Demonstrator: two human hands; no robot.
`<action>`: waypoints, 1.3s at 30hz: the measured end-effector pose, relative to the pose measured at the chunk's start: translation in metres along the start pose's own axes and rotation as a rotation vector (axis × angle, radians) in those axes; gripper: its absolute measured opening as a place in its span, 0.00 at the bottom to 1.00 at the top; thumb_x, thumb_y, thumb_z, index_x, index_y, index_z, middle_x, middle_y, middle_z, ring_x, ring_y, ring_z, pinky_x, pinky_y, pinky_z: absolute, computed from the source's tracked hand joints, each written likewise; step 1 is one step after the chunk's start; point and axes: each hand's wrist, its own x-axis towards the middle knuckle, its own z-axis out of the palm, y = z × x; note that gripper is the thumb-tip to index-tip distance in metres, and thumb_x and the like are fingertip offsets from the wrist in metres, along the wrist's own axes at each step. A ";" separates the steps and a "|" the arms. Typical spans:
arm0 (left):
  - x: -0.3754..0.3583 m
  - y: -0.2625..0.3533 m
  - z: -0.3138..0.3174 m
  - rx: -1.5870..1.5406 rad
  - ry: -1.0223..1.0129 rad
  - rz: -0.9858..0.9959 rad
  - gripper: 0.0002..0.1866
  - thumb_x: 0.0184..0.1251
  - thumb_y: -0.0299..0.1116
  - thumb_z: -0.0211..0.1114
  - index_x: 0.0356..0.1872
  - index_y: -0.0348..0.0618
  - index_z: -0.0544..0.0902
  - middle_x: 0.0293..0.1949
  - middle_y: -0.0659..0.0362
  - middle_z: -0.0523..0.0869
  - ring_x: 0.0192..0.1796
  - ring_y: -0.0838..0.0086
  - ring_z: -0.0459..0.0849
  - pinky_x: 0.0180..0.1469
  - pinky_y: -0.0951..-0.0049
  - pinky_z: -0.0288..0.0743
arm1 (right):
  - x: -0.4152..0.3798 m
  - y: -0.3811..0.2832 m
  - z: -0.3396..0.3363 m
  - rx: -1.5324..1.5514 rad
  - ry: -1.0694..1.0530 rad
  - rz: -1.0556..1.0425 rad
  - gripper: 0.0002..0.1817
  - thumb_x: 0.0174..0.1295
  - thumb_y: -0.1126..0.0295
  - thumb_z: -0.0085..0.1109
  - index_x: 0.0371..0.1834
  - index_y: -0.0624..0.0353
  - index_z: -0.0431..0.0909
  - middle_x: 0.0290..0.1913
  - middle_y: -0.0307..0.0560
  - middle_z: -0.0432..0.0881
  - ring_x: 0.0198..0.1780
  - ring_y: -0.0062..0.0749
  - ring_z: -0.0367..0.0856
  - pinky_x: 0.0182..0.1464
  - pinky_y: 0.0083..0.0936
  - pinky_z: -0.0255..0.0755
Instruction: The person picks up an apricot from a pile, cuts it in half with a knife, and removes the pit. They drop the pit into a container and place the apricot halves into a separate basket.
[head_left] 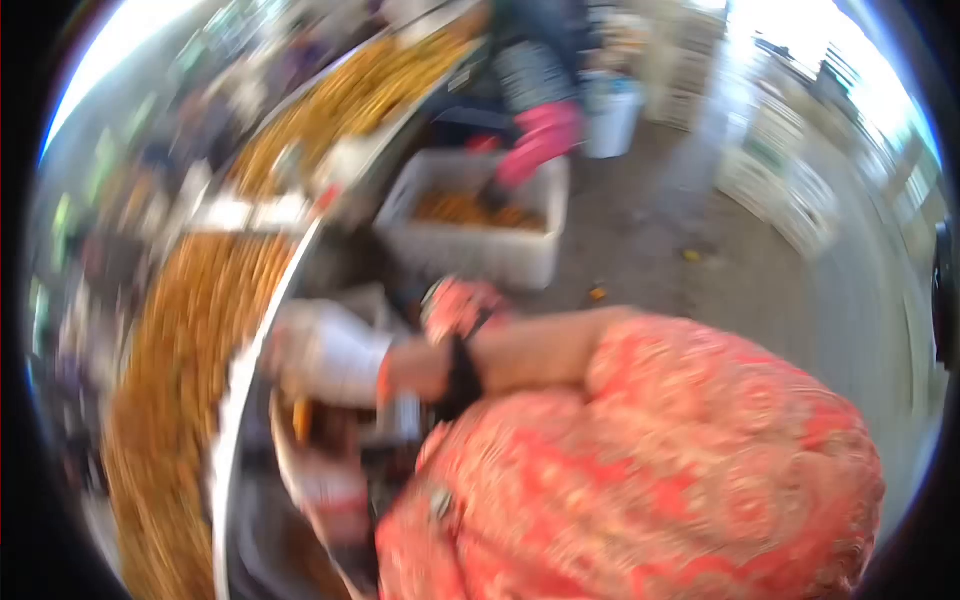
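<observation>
The view is blurring heavily, so much detail is staying unclear. A person's right arm in a red patterned sleeve [690, 450] is reaching across toward a long bench [190, 360] that is carrying a thick layer of small yellow-orange pieces [180, 330]. The right hand [320, 355], wearing a white glove, is sitting at the metal edge of the bench, just beside the pieces; whether its fingers are spreading or closing on anything, I cannot tell. Just below that hand, another pale gloved shape [325, 490], probably the left hand, is lying near a dark bowl [300, 440] with one orange bit at its rim; its grip is also impossible to read.

Beyond the bench edge, on the floor, a white crate [480, 235] is standing with more of the orange pieces inside. Another person's hand in a pink glove [540, 140] is hanging over that crate, well apart from the white-gloved hand. A white bucket [610, 115] is standing on the floor just behind the pink glove. The bench is continuing away past the crate, still covered in the same yellow-orange pieces.
</observation>
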 end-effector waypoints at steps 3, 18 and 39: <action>0.025 -0.009 -0.001 0.121 -0.325 -0.046 0.13 0.72 0.45 0.63 0.40 0.47 0.82 0.27 0.65 0.79 0.22 0.82 0.71 0.21 0.81 0.61 | -0.006 -0.040 -0.025 -0.316 0.073 -0.018 0.07 0.57 0.68 0.60 0.34 0.58 0.81 0.33 0.56 0.84 0.36 0.51 0.83 0.38 0.40 0.77; -0.041 -0.031 0.051 0.534 -0.495 0.281 0.07 0.71 0.30 0.67 0.45 0.45 0.79 0.22 0.68 0.73 0.18 0.82 0.66 0.18 0.80 0.60 | -0.040 -0.075 -0.071 -0.213 0.138 0.200 0.09 0.61 0.67 0.60 0.32 0.62 0.76 0.25 0.49 0.78 0.30 0.37 0.76 0.37 0.36 0.69; -0.025 -0.029 0.039 0.344 -0.255 0.085 0.19 0.72 0.50 0.63 0.57 0.53 0.81 0.50 0.64 0.84 0.48 0.74 0.85 0.49 0.71 0.81 | -0.059 -0.117 -0.082 -0.599 -0.229 0.007 0.13 0.62 0.66 0.61 0.47 0.59 0.77 0.37 0.59 0.84 0.41 0.56 0.84 0.42 0.43 0.76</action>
